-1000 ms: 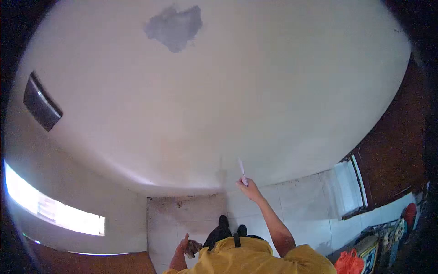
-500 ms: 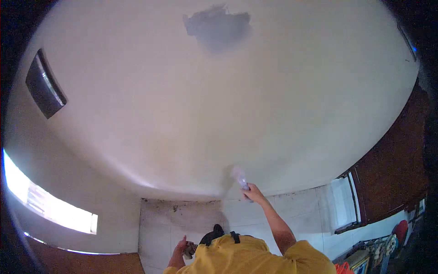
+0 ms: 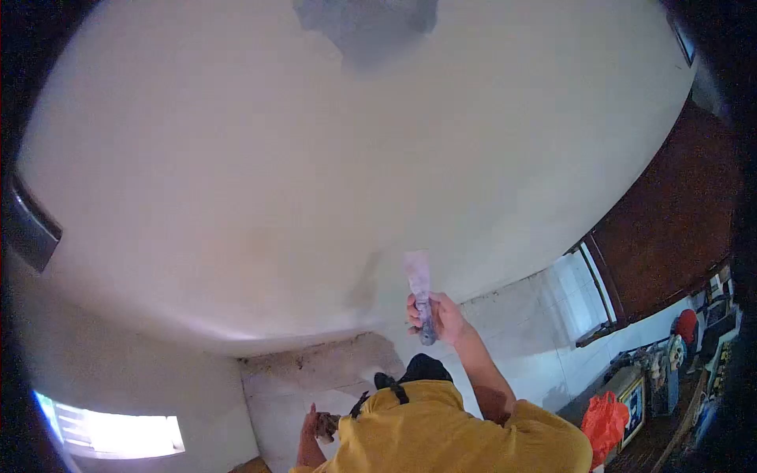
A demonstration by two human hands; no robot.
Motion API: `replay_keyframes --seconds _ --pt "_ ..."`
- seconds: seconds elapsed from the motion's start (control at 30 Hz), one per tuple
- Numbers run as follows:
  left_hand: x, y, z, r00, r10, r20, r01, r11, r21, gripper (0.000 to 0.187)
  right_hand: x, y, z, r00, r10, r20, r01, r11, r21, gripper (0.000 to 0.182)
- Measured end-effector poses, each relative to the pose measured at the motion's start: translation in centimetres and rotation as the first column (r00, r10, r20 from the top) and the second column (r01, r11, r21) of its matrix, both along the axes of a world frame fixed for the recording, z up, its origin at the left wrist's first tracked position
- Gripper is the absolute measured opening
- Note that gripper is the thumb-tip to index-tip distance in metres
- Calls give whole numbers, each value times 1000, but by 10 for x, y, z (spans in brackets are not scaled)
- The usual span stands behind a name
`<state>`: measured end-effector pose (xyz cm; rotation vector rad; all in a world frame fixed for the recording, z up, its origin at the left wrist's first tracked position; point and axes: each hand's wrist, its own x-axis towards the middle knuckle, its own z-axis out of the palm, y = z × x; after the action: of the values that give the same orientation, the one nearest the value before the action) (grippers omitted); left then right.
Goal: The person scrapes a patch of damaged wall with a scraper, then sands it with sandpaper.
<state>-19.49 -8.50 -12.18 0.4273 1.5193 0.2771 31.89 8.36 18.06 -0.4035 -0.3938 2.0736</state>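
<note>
My right hand (image 3: pixel 443 315) is raised and shut around the handle of a putty knife (image 3: pixel 419 277). Its pale blade points up against a broad white plastered surface (image 3: pixel 315 181). A faint smudge lies on that surface just left of the blade. My left hand (image 3: pixel 317 426) hangs low beside my yellow shirt (image 3: pixel 449 433), closed on a small brownish lump that I cannot identify. A grey patch (image 3: pixel 371 24) marks the white surface far above the blade. My dark shoes (image 3: pixel 414 369) show below my right hand.
Pale tiles (image 3: pixel 307 374) run along the base of the white surface. A bright window (image 3: pixel 110 433) glows at the lower left, with a dark fixture (image 3: pixel 27 229) at the left edge. At right are dark wood panelling (image 3: pixel 670 213), an orange bag (image 3: pixel 603 418) and clutter.
My right hand has turned the putty knife, so its blade now shows broad and higher on the surface. The view has swung: the grey patch sits at the top edge, the window lower.
</note>
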Motion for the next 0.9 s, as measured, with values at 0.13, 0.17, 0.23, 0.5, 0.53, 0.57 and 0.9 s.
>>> replay_keyframes --seconds 0.13,0.17,0.23,0.5,0.53,0.57,0.9 --pt "28 36 77 990 -75 -121 86 992 89 87 -26 17 54 987 -150 61 128 954 270 28" --pt "30 42 84 989 -85 -119 100 987 128 87 -26 21 71 990 -131 -61 143 938 317 27" --pt "11 47 35 998 62 29 -63 998 2 87 -27 29 75 999 15 -41 1 931 365 26" --pt "-1 42 -33 994 -108 28 104 989 104 87 -40 69 116 860 -190 473 53 956 288 30" --pt "-1 40 -30 998 -50 33 48 997 54 87 -39 76 124 920 -163 357 74 965 251 30" --pt "1 39 -29 999 -27 37 26 999 32 87 -39 83 131 963 -140 230 92 974 209 31" --pt "18 51 -9 998 -37 41 39 999 -31 88 -31 102 206 990 -80 -116 114 938 329 31"
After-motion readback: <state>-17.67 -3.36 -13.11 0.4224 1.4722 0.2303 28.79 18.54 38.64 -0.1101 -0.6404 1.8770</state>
